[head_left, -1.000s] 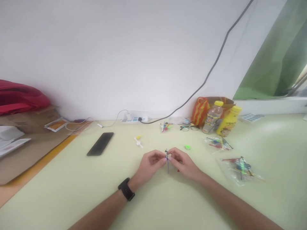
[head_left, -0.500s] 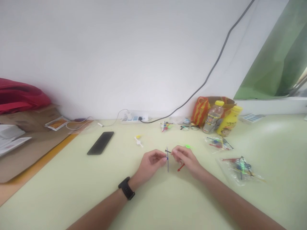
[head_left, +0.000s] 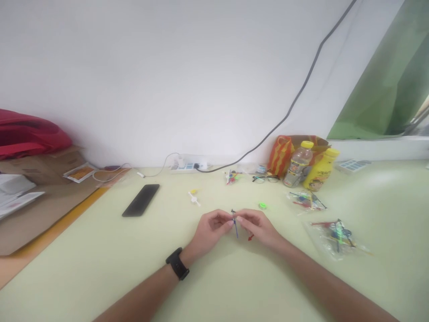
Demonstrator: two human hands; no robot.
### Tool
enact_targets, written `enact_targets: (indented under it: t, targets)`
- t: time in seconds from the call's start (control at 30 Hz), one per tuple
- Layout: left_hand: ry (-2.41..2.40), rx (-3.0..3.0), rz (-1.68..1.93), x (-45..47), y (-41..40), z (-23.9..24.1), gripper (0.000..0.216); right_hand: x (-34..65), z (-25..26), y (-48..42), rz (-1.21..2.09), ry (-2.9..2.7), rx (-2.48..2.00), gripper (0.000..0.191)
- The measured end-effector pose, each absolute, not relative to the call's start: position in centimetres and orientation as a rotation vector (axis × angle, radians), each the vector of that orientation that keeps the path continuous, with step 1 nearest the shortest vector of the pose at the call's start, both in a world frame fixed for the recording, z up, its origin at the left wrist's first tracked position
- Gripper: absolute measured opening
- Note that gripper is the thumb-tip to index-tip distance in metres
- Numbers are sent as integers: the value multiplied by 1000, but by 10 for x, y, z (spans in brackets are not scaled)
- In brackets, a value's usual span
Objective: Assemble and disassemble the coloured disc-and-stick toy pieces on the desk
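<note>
Blue stick (head_left: 236,230) pinched in our left hand (head_left: 211,229), right hand (head_left: 260,227) narrow alongside, hold unclear, we are seemingly adjusting it, needing steadiness, short of the table's back edge (head_left: 214,171).

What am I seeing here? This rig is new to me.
There is no machine: these are a person's two bare hands, and the view comes from one camera worn on the head, looking forward and down. Over the pale green tabletop, the left hand, with a black watch on its wrist, pinches a thin blue stick; the right hand has fingertips there too, its grip unclear. A red arrow-shaped piece shows below it. Around them lie a flat black phone, a small white plastic piece, a round bright green piece and clear plastic packets of coloured parts.
</note>
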State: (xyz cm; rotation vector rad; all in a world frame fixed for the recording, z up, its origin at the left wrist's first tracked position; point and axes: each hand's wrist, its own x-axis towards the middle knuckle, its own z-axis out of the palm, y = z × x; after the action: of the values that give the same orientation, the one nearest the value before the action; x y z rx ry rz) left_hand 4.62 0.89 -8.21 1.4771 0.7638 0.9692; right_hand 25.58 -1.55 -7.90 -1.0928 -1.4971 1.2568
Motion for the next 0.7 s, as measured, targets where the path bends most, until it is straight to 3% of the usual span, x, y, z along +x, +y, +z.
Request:
enact_targets:
  t: [0.13,0.27,0.4,0.57,0.7]
  targets:
    - [770,1491,969,46,9,-83,28,259,-74,-15,1216,-1490,-1019,60]
    - [764,1482,963,46,9,-82,29,257,-72,-16,1199,-1475,-1027,44]
    - [765,1474,965,47,9,-82,29,254,-76,-17,1249,-1456,-1042,41]
    - [801,1455,942,48,8,-83,31,259,-74,-16,1182,-1533,-1022,63]
    - [791,1441,941,48,8,-84,30,257,-71,-17,1192,-1483,-1048,49]
